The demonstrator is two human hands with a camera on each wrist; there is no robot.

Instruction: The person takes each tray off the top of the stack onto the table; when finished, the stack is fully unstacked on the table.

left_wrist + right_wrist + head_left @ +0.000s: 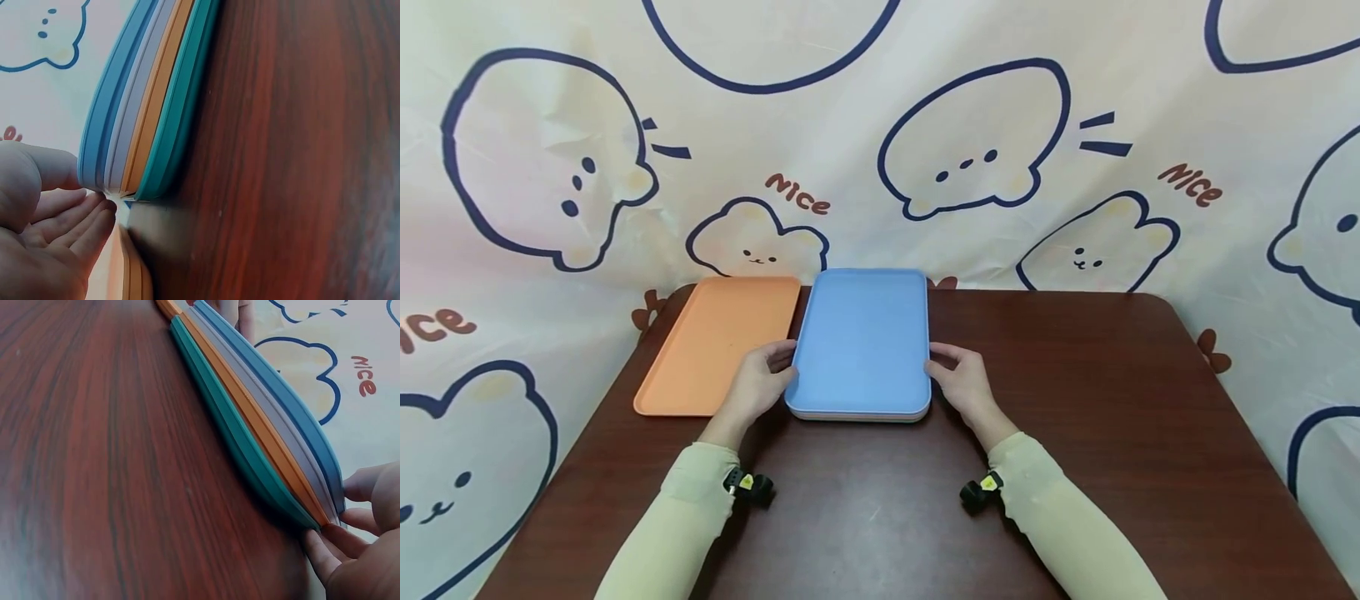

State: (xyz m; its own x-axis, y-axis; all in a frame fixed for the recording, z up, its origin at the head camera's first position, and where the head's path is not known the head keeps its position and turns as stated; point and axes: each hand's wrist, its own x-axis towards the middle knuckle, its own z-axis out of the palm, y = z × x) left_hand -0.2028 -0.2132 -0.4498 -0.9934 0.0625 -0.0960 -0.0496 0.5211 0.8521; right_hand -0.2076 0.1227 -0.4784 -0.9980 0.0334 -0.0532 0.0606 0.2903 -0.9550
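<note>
- Touching both sides of a tray stack: left hand (758,385) on its left edge, right hand (962,382) on its right.
- Stack sits on the brown table (1112,400), toward the far edge.
- Order, top down: blue tray (861,342), lilac tray (134,100), orange tray (157,94), green tray (181,100). Edges roughly lined up.
- Left fingers: mostly straight, not wrapped round anything; thumb at the blue tray's side, fingertips by the lower edges.
- Right fingers: extended, slightly bent, not clenched; tips against the stack's side, from blue down to green.
- Loose tray, also orange (726,342): flat on table, left of stack, narrow gap between; left hand covers part of its right side in head view.
- Pale yellow-green sleeves (677,517), small black device (760,490) at each wrist.
- Behind table: pale cloth (985,33), bear outlines, "Nice" lettering.
</note>
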